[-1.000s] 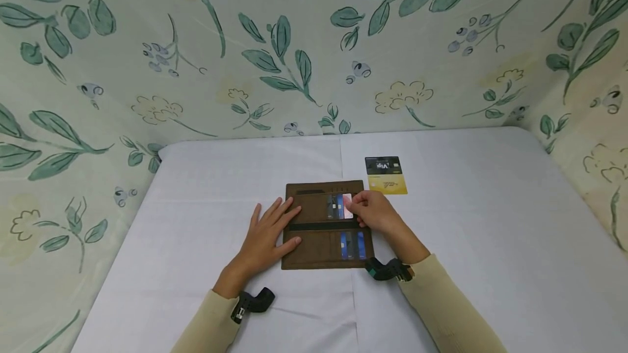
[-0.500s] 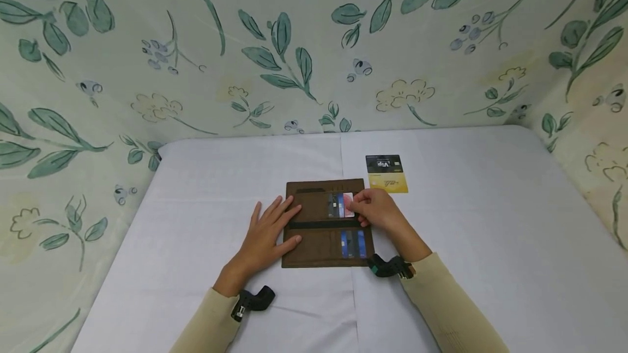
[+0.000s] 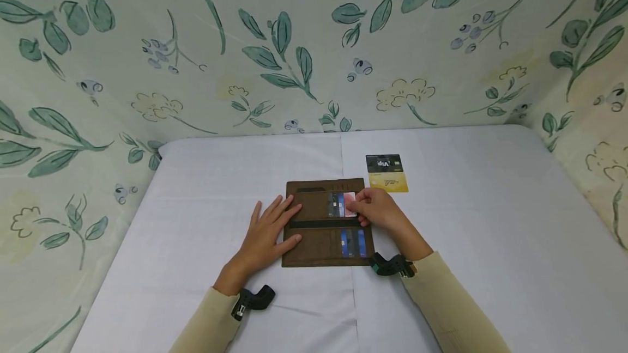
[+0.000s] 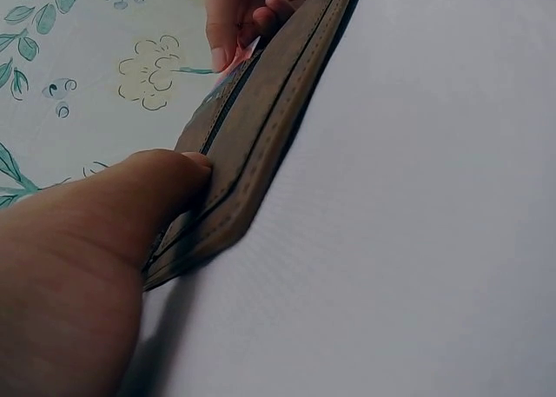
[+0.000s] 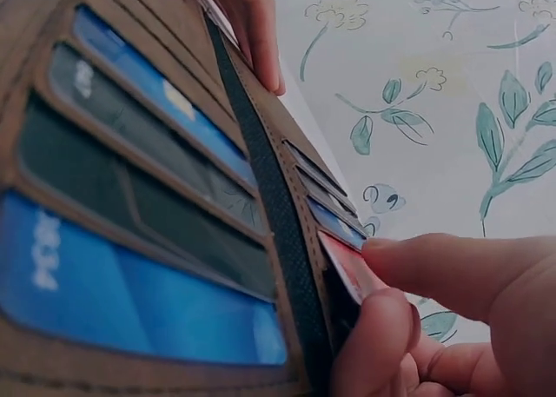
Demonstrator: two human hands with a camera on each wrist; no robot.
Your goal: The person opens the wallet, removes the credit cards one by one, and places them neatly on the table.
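Observation:
An open brown wallet (image 3: pixel 311 247) lies flat on the white-covered table, with cards in slots on both of its halves. My left hand (image 3: pixel 267 236) rests along the wallet's left side, fingers spread and straight; its thumb (image 4: pixel 178 167) touches the near half. With thumb and forefinger, my right hand (image 3: pixel 380 211) pinches a red and white card (image 5: pixel 343 262) at the right end of the far half's slots. The card's lower part sits behind my fingers. Beside it, several blue and dark cards (image 3: pixel 335 206) show in their slots. More blue and dark cards (image 5: pixel 148 284) fill the near half.
Beyond my right hand, a black card marked Vip (image 3: pixel 380 163) and a yellow card (image 3: pixel 390 183) lie together on the white tablecloth (image 3: pixel 221 170). Black wrist cameras sit on both wrists. Leaf-patterned cloth (image 3: pixel 294 42) hangs behind the table.
My right hand and the red and white card have edged slightly to the right. The left hand stays in place on the wallet.

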